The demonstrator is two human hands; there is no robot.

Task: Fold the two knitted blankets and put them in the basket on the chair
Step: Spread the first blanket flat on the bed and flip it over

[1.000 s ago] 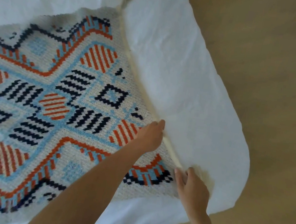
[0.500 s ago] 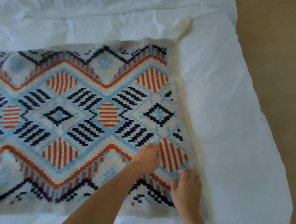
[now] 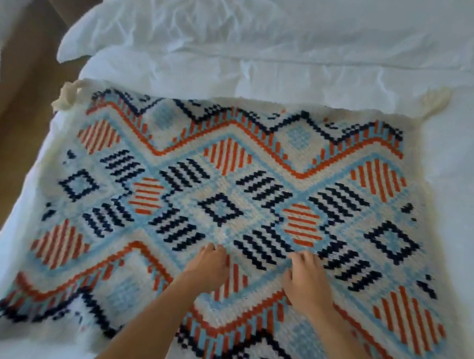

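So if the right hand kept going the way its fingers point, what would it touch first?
Probably more of the knitted blanket the right hand rests on, first its orange striped patch; past the far edge lies the white duvet.

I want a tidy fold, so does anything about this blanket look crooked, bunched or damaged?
Nothing serious. The knitted blanket lies flat and fairly square on the bed, left hand and right hand resting on it. Only the far-left corner tassel is bunched up, and the duvet beyond it is rumpled.
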